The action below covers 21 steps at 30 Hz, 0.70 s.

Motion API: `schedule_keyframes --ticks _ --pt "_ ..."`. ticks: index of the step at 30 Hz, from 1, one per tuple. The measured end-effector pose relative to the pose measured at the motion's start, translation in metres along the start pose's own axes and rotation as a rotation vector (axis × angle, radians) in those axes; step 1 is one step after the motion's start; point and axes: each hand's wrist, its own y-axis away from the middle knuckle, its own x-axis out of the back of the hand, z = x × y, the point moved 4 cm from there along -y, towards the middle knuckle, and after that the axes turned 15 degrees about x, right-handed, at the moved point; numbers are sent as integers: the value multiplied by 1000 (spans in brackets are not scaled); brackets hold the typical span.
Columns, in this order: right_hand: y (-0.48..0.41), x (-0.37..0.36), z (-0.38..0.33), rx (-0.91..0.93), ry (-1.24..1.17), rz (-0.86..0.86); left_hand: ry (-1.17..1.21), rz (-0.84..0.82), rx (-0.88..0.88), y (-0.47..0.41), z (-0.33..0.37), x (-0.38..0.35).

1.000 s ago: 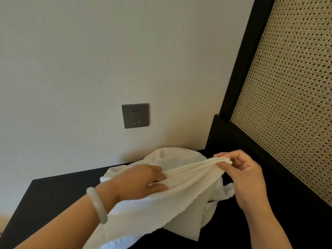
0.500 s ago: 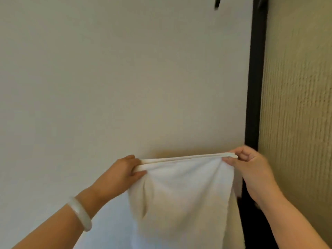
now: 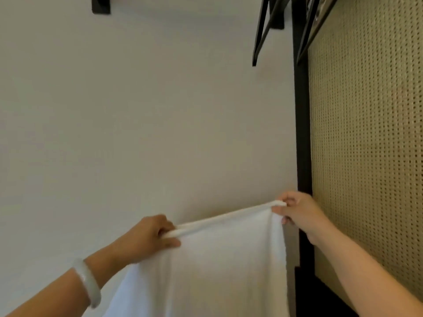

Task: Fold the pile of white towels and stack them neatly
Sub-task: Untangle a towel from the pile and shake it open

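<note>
Lower left of frame: we see bracelet (image 3: 88,282) on left wrist. Left hand (image 3: 148,239), fingers curled and thumb under, clamps top edge of towel (image 3: 217,266). Right hand (image 3: 297,213), right of centre, pinches other corner between thumb and fingertips.

A second ago towel was only half-lifted off pile on dark table. Now it hangs lower centre, raised, top edge taut and sloping up to right, hands wider apart. Pile and table gone from view.

We judge towel is spread, ready for first fold.

Behind: wall (image 3: 137,110), black post (image 3: 303,133), rattan panel (image 3: 366,133). We read no writing, no labels.
</note>
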Motion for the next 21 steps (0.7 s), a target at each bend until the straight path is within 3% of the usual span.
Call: schedule_keyframes --ticks 4,7,9,13,21 --pt "45 -29 53 -36 129 -259 67 -8 43 37 -33 -65" --pt "84 -51 92 -154 210 -484 -35 -242 78 73 -56 -126" --pt "108 -57 108 -198 177 -471 -20 -304 163 91 -74 -153" --pt "140 -62 119 -153 89 -390 85 -270 285 111 -95 -179" --pt "148 -72 127 30 335 -697 104 -263 103 129 -89 -185"
